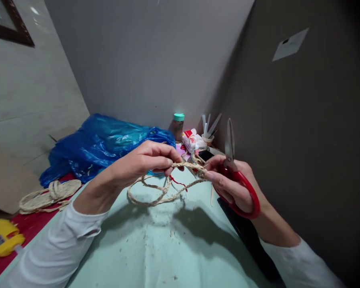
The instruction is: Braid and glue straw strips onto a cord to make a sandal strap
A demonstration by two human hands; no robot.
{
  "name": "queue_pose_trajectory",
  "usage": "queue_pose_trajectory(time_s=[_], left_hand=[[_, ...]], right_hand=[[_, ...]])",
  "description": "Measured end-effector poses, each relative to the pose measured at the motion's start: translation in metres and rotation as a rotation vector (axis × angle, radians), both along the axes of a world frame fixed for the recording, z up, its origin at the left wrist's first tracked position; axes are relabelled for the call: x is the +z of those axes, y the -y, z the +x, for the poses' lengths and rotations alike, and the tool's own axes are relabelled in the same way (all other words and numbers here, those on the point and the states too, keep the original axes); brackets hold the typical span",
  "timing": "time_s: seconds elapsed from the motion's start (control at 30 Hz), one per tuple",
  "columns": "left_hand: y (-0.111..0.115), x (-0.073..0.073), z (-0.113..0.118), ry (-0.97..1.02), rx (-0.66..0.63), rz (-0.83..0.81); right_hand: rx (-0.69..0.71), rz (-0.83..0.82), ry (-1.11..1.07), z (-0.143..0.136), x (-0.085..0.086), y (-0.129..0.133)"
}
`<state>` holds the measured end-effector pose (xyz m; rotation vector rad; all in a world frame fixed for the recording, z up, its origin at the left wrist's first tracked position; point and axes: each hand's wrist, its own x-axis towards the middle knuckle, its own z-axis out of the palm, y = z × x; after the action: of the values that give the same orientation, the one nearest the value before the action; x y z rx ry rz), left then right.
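Observation:
A braided straw rope point(188, 165) is stretched between my two hands above the table, and its loose loops hang below them. My left hand point(151, 158) is closed, pinching one part of the braid between thumb and fingers. My right hand point(232, 184) pinches the braid a little further right, with thumb and fingertips together. Hooked on that same hand are red-handled scissors point(248, 196), their blades pointing up. A short red string point(179, 183) dangles by the loops. Part of the braid is hidden behind my fingers.
A blue plastic bag point(108, 138) lies at the back left. A coil of braided rope point(55, 194) and a yellow tool point(3, 240) sit on red cloth. Behind my hands stand a green-lidded jar point(178, 126) and a tissue pack point(192, 139). Fibre scraps dot the pale green tabletop point(156, 248).

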<state>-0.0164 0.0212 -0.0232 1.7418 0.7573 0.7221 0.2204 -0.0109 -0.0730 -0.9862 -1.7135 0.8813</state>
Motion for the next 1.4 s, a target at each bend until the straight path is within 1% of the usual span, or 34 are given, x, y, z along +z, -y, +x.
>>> queue_pose_trajectory(time_s=[0.07, 0.17, 0.4, 0.6, 0.73, 0.8, 0.83, 0.97, 1.03, 1.1, 1.2, 1.3, 1.4], left_hand=[[0.001, 0.0, 0.001, -0.043, 0.0, 0.044], [0.004, -0.001, 0.004, -0.035, 0.036, 0.1], [0.001, -0.004, 0.004, -0.028, 0.085, 0.114], [-0.001, -0.005, 0.001, 0.042, 0.128, 0.123], [-0.002, -0.007, 0.001, 0.02, 0.126, 0.145], [-0.003, -0.008, 0.001, -0.004, 0.138, 0.215], [-0.004, -0.009, 0.002, -0.012, 0.159, 0.28], [-0.005, -0.013, 0.004, -0.072, 0.294, 0.676], [-0.005, -0.014, 0.004, -0.109, 0.335, 0.801], [-0.006, -0.013, 0.002, -0.117, 0.352, 0.834], [-0.007, -0.012, -0.001, -0.108, 0.375, 0.818], [-0.008, -0.009, -0.003, -0.087, 0.391, 0.785], [-0.008, -0.006, -0.005, -0.122, 0.343, 0.766]], right_hand=[[-0.004, -0.029, -0.045, -0.001, -0.002, -0.002], [-0.009, -0.01, -0.077, -0.001, -0.004, -0.003], [-0.022, 0.053, -0.044, -0.002, -0.009, -0.002], [-0.054, 0.167, 0.041, -0.006, -0.009, -0.002], [-0.049, 0.2, 0.113, -0.01, -0.013, -0.003], [-0.038, 0.214, 0.145, -0.011, -0.016, -0.004], [-0.044, 0.241, 0.156, -0.011, -0.017, -0.005], [-0.144, 0.445, 0.196, -0.013, -0.016, -0.004], [-0.187, 0.531, 0.228, -0.013, -0.015, -0.003], [-0.225, 0.594, 0.254, -0.013, -0.014, -0.002], [-0.265, 0.637, 0.268, -0.011, -0.014, -0.001], [-0.259, 0.635, 0.242, -0.011, -0.015, -0.001], [-0.234, 0.605, 0.213, -0.012, -0.014, -0.002]])
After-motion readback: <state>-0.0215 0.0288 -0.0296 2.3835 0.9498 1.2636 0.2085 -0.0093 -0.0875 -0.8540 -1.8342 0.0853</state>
